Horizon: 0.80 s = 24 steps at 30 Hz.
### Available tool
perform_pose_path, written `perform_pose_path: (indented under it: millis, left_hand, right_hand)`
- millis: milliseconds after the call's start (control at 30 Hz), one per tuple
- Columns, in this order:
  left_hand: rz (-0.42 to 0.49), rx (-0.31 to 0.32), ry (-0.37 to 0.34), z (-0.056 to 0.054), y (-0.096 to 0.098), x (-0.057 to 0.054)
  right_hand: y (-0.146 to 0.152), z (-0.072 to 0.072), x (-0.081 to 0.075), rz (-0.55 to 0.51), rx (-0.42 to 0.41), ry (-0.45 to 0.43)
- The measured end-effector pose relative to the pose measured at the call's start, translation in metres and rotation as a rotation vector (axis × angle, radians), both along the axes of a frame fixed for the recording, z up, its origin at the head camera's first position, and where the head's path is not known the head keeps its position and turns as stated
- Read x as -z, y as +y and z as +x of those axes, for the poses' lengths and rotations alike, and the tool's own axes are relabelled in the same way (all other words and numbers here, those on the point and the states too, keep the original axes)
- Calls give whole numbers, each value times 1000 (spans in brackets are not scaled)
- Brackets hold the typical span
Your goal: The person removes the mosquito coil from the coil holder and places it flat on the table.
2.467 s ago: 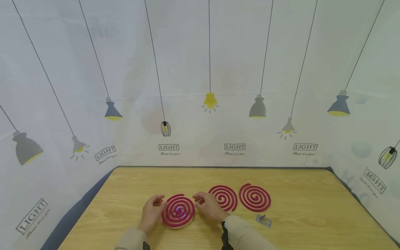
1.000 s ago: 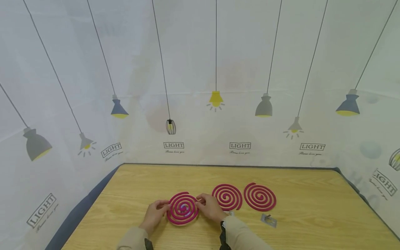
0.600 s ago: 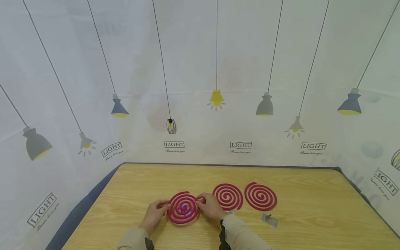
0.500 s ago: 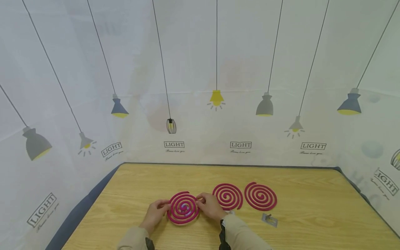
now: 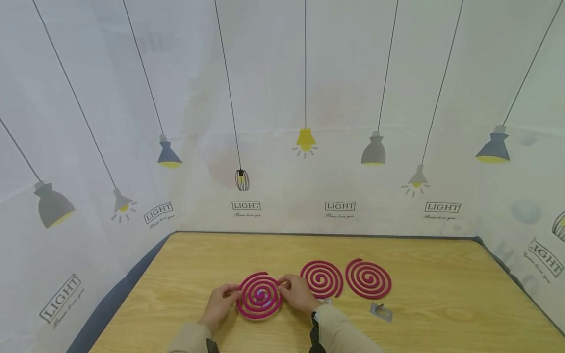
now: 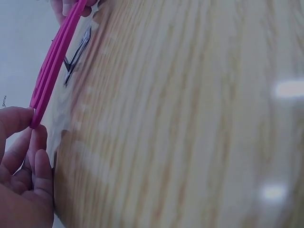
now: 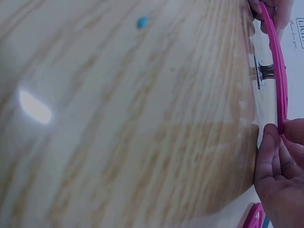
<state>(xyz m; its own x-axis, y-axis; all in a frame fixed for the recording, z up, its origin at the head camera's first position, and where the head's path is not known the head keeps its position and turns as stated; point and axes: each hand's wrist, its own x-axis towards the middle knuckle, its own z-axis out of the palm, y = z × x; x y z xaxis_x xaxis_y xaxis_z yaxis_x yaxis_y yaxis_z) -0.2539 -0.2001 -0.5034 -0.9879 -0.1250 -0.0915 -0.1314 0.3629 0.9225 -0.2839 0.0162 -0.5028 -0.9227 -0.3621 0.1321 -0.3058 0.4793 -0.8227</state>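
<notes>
Left hand (image 5: 219, 305), pink spiral coil (image 5: 260, 295), right hand (image 5: 297, 293): thumbs and fingers pinch it at opposite rims above the wooden table (image 5: 441, 299).
A metal stand (image 7: 267, 72) shows beneath, perhaps touching, though the wrist views blur there; rightward, a second coil (image 5: 321, 279) lies flat, then a third coil (image 5: 369, 278), a metal plate (image 5: 381, 312) just in front.

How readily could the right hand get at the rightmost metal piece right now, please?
Probably not at once: the right hand pinches the spiral coil. Nothing covers the metal piece, so it seems reachable once that hand is free.
</notes>
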Motion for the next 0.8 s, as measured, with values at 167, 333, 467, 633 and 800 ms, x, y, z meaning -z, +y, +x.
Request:
perform_pose_path:
  millis: [167, 333, 467, 633, 800]
  left_hand:
    - [22, -15, 22, 2, 1, 2]
    - [47, -40, -16, 1, 2, 2]
    - [63, -48, -36, 2, 2, 1]
    - [97, -60, -48, 1, 2, -1]
    - [133, -76, -86, -1, 1, -1]
  right_hand:
    - [-1, 3, 0, -17, 9, 4]
    - [-1, 3, 1, -14, 11, 12]
    - [-1, 3, 0, -15, 10, 5]
    - [0, 3, -1, -43, 17, -23]
    - [0, 3, 0, -77, 18, -20]
